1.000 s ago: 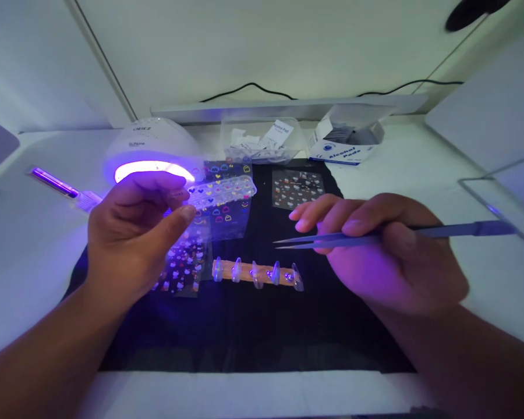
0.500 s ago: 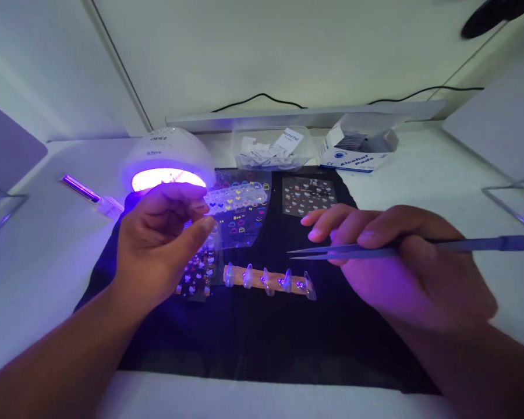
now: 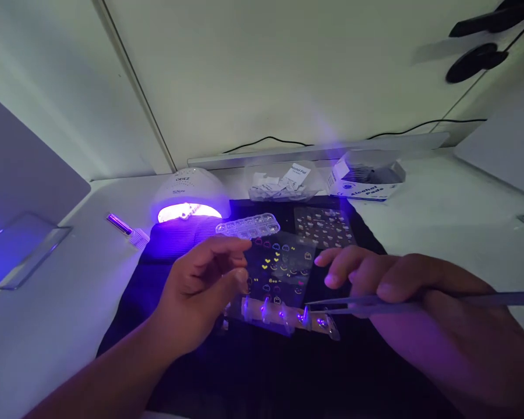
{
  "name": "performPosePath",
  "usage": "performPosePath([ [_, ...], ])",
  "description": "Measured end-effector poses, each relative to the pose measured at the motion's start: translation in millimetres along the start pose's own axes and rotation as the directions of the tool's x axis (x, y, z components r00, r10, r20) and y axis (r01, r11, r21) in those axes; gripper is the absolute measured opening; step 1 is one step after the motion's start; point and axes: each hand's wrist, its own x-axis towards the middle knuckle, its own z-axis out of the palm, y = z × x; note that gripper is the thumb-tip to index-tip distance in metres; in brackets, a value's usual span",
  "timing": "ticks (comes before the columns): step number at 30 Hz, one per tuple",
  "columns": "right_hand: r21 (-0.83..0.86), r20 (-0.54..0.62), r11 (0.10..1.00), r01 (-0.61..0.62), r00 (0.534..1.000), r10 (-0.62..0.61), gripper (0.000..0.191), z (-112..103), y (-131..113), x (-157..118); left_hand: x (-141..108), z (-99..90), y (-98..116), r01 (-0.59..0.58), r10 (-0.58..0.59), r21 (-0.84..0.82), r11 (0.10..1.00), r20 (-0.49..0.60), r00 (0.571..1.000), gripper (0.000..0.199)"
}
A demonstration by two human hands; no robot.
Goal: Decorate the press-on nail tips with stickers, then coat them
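My left hand [image 3: 201, 294] is closed at the left edge of a clear sticker sheet [image 3: 283, 270] with hearts and small faces; its thumb and fingertips partly hide the edge. The sheet's lower part overlaps a tan strip [image 3: 253, 308] carrying several clear nail tips, some with shiny purple-lit beads beside them. My right hand [image 3: 410, 297] is wrapped round long metal tweezers [image 3: 484, 299]. Their two thin tips are slightly apart, near the fourth nail tip [image 3: 305, 314]; contact cannot be told. Behind the sheet lies a clear compartment case [image 3: 248, 226].
A lit nail lamp [image 3: 192, 189] stands at the back left, beside a small brush [image 3: 137, 237]. Behind the black cloth [image 3: 253, 378] are a clear tub [image 3: 283, 180] of packets and an alcohol pad box [image 3: 367, 177]. Another sticker sheet [image 3: 325, 227] lies right.
The view has shifted. My left hand and the clear sticker sheet have moved nearer, and the sheet now overlaps the strip. My right hand's tweezer tips are closer to the nail tips.
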Motion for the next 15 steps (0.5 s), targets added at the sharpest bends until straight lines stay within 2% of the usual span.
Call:
performPosePath([
  [7, 0.043, 0.074, 0.999, 0.0, 0.997, -0.004, 0.016, 2.6, -2.1, -0.2, -1.5, 1.2, 0.3, -0.04, 0.036, 0.054, 0.998, 0.071, 0.997, 0.039],
  [15, 0.051, 0.142, 0.997, -0.051, 0.989, 0.043, 0.018, -1.1, -5.4, -2.7, -3.6, 1.5, 4.4, -0.061, 0.046, 0.119, 0.991, 0.123, 0.991, 0.03],
])
